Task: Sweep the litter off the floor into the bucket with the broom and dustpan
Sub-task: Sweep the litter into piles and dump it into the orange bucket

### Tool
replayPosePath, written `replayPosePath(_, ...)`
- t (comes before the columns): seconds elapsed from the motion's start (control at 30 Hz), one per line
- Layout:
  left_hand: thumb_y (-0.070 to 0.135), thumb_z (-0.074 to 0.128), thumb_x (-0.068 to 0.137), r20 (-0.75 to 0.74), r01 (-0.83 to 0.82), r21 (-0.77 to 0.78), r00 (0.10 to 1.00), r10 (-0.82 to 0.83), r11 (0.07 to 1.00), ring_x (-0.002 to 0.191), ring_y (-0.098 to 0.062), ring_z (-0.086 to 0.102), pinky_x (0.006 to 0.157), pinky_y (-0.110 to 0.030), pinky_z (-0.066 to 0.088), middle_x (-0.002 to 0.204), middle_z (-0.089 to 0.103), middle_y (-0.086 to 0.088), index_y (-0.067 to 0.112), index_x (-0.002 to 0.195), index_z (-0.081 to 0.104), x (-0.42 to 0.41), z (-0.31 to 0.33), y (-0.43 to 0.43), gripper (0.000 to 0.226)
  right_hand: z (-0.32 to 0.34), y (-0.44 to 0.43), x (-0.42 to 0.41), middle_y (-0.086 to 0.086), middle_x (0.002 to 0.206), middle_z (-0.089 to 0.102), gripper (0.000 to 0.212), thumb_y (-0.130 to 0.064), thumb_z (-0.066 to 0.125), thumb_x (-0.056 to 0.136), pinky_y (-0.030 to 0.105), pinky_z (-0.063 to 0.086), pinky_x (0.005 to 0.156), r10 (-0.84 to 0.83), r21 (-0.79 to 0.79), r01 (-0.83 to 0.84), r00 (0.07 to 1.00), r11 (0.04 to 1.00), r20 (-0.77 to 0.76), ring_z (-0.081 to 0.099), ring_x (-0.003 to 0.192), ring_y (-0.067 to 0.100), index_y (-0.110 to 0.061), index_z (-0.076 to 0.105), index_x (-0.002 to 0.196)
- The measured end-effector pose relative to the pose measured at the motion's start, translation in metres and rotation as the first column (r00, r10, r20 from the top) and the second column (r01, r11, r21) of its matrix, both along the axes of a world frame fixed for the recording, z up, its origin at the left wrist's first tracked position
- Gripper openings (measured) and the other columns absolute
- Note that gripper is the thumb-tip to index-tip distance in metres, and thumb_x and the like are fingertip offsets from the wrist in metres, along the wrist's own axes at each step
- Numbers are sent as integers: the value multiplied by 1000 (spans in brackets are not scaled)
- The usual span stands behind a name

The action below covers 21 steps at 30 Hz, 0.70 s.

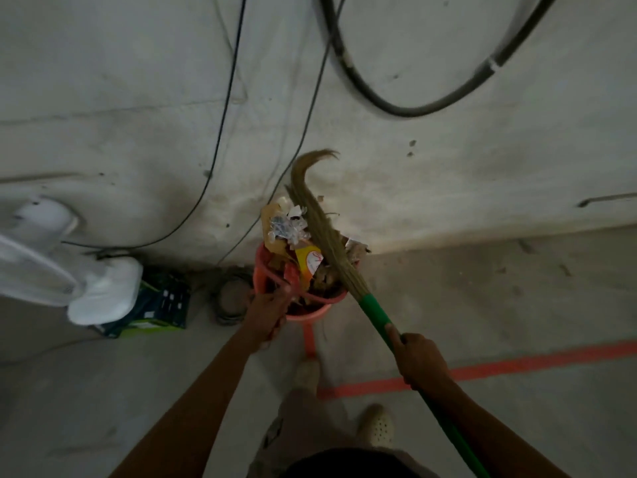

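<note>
Stands over the bucket (310, 315), set on the floor hard against the foot of the wall (138, 98). Clenches the right hand (422, 361) round the green shaft of the broom (373, 312), thumb laid along it. Lays the bristles slantwise over the litter (287, 227), with the curled tip up against the wall. Grips with the left hand (267, 312) a red handle (292, 278) at the bucket's near rim; cannot tell whether the dustpan's or the bucket's own. Shows the litter heaped well above the rim and leaning on the wall: crumpled paper, brown card, a yellow wrapper (310, 262). Below the bucket, an orange bar (309, 336) reaching toward the forward shoe (306, 374).

To the right, open floor, crossed by an orange tape line (517, 367). Tighter on the left: a coil of wire (229, 301) just beside the bucket, then a green-and-black box (158, 300), then blurred white plastic shapes (103, 291). On the wall, thin cables (224, 115) dropping left of the bucket, and a thick black hose (396, 110) looping high on the right, well apart from the broom tip.
</note>
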<state>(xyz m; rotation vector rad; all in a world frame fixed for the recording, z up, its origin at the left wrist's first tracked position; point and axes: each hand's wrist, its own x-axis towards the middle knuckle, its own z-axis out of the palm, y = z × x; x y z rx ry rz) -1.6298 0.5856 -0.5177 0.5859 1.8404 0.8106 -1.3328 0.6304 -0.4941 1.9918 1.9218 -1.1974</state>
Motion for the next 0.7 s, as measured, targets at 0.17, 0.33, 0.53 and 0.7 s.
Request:
replayPosePath(0.17, 51, 54, 100, 47, -89, -134, 994, 96, 987, 34, -15, 38, 38, -20, 29, 53, 50, -9, 13, 66, 51, -36, -43, -3, 51, -27, 20, -40, 4, 64, 62, 65, -65, 33, 100, 35, 60, 55, 42, -100, -40, 999, 994, 25, 60, 48, 17, -11, 61, 77)
replayPosePath(0.33, 44, 52, 103, 147, -71, -300, 982, 120, 951, 34, -14, 36, 39, -18, 27, 53, 47, -6, 16, 64, 47, -83, -102, 19, 48, -67, 47, -92, 5, 67, 65, 66, -67, 36, 99, 29, 55, 51, -2, -183, 15, 998, 983, 69, 60, 49, 17, -10, 63, 80)
replayPosePath(0.53, 29, 48, 104, 199, 25, -419, 978, 65, 908, 35, -14, 38, 42, -23, 28, 51, 49, -5, 15, 60, 47, -138, -158, 70, 46, -109, 84, -159, 4, 71, 62, 52, -54, 42, 103, 23, 47, 46, -52, -297, 92, 989, 951, 139, 58, 54, 16, -10, 57, 80)
replayPosePath(0.7, 27, 59, 95, 102, 22, -387, 995, 19, 922, 59, -29, 62, 44, -24, 46, 92, 66, -24, 9, 134, 51, -170, -212, 130, 44, -139, 114, -195, 6, 74, 61, 40, -44, 51, 102, 25, 48, 49, -128, -347, 186, 975, 919, 184, 55, 54, 15, -7, 57, 86)
